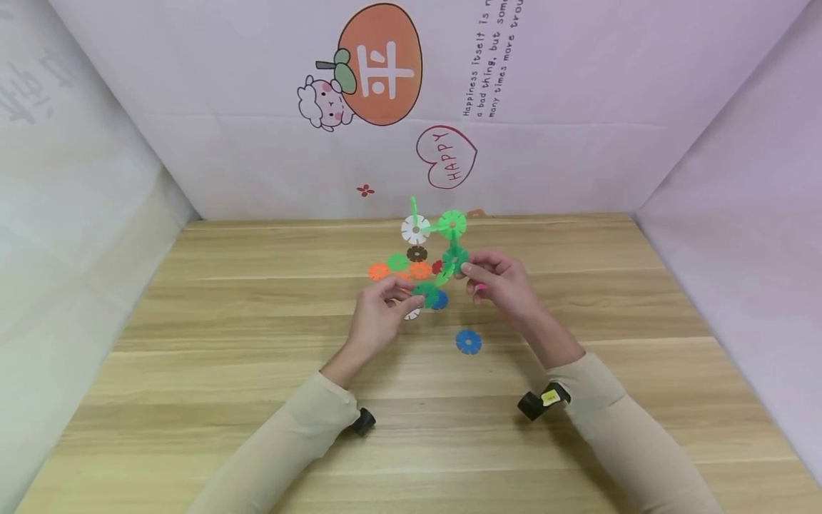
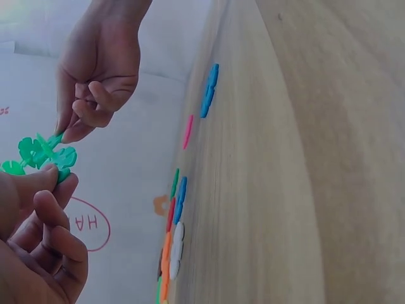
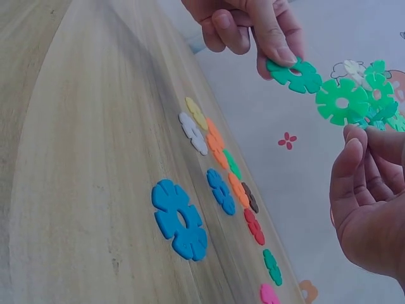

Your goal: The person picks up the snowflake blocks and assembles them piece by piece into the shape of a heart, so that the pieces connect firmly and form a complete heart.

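Observation:
My left hand pinches a dark green snowflake disc between thumb and index finger. My right hand grips a joined chain of slotted discs, mostly green, by a darker green disc. This chain carries a bright green disc and a white disc at its far end. In the right wrist view, the left hand's disc meets the edge of a light green disc in the chain; whether their slots are fully locked, I cannot tell. Both hands are held above the wooden table.
Loose discs lie on the table under and around the hands, including a blue disc nearer the person, an orange disc and a brown disc. A printed white backdrop stands behind the table.

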A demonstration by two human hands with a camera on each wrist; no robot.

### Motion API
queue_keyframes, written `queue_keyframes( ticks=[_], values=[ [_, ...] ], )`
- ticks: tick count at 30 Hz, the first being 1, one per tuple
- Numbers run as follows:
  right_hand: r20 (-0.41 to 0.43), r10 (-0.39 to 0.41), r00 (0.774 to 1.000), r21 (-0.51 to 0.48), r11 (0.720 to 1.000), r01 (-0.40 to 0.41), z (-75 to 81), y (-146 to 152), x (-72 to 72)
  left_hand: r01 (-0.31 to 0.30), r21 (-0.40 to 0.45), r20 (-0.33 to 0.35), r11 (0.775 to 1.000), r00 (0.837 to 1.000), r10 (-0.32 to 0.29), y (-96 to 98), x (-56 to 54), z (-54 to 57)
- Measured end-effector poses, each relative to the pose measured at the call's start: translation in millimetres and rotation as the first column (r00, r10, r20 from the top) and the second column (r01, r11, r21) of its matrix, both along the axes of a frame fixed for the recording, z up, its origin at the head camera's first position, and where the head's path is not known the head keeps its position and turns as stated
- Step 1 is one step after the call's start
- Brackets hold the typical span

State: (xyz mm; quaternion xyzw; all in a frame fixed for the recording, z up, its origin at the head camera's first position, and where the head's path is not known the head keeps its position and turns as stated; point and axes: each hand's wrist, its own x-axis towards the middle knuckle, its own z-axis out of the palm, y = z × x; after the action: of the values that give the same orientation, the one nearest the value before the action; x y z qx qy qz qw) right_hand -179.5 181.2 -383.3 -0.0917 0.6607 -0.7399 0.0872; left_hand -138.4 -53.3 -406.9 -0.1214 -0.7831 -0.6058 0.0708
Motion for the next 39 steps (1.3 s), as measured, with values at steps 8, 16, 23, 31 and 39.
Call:
queue_keyframes(
  ticks=[8,16,23,31,39],
  values=[
    [0.003,0.009,1.0,-0.011,1.0,-0.009,0.2,-2,1.5,-0.007,0.019,0.006,1.0,1.0,0.006,1.6,0.7,2.8],
    [0.001,0.012,1.0,-0.012,1.0,-0.012,-2.1,-6,3.5,0.01,0.118,0.053,0.993,0.998,-0.016,5.7,0.3,2.3],
    [-0.003,-0.001,1.0,-0.022,1.0,0.001,-0.5,-9,3.9,0.004,0.193,0.103,0.981,0.994,-0.025,7.7,0.8,4.4],
    [-0.022,0.004,1.0,-0.026,1.0,-0.004,2.9,-11,4.7,0.01,0.222,0.13,0.975,0.991,-0.04,6.4,0.0,1.6],
    [-0.043,0.0,0.999,0.011,1.0,0.001,4.2,-16,4.4,0.027,0.219,0.143,0.975,0.988,-0.059,2.2,-1.2,-2.5]
  ],
)
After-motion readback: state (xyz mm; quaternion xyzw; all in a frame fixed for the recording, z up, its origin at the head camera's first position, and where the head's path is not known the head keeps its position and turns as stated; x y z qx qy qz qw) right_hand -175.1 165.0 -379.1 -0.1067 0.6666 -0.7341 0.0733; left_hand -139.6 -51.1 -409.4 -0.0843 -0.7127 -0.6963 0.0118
